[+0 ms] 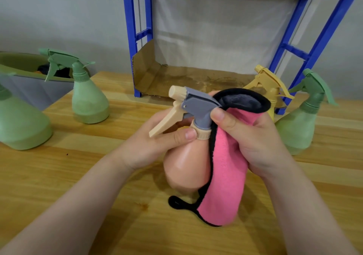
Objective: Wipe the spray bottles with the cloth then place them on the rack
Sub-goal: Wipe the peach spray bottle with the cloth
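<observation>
Head view: peach spray bottle [184,166] upright between my hands.
Left hand [157,146]: I grip its neck.
Right hand [253,137]: I press pink cloth [225,176] against its side.

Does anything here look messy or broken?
Yes. The cardboard sheet lining the bottom of the blue rack is stained with dark blotches, and its left side is bent upward with ragged edges. There is also a small brownish stain on the wooden table.
</observation>
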